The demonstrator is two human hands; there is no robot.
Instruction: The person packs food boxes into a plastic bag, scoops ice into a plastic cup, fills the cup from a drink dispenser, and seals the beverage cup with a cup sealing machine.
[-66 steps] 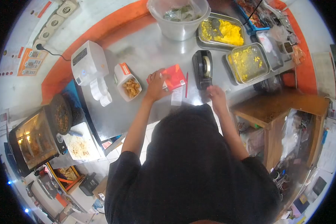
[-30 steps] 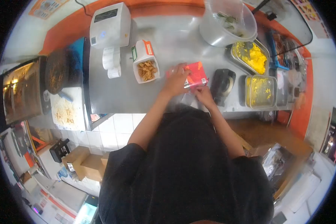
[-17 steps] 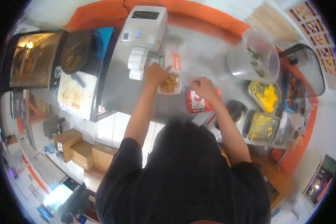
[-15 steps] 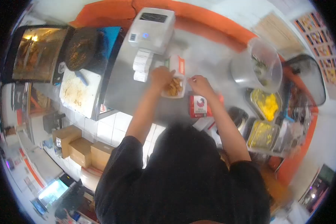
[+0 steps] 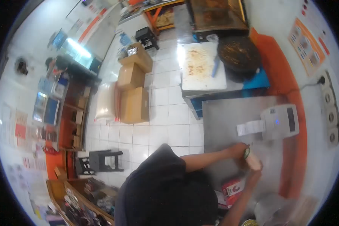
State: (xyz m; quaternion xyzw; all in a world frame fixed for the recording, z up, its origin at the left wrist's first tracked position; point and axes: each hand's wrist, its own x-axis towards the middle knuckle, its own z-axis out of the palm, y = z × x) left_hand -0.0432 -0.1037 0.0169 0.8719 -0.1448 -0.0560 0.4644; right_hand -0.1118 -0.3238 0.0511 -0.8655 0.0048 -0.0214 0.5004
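Note:
A small pale food box [image 5: 254,162] with a green patch at one end is between my two hands over the steel counter. My left hand [image 5: 237,150] is closed at the green end. At the box's other end, my right hand [image 5: 254,174] has its fingers closed against the side. No food shows in it from this angle. A red box with a white label [image 5: 234,187] lies beside my right forearm. Close to my left hand, a white label printer [image 5: 279,121] has a strip of paper labels [image 5: 250,128] hanging out.
Left of the printer, a stained white cutting board [image 5: 201,67] with a blue-handled knife [image 5: 215,67] adjoins a dark round pan [image 5: 239,54]. Cardboard boxes [image 5: 134,105] and a white sack [image 5: 107,101] stand on the tiled floor. A clear tub [image 5: 271,209] is partly visible near my right arm.
My view has swung left, showing more of the floor and room. The box showed open with fried pieces inside; now both hands hold it and its contents are hidden.

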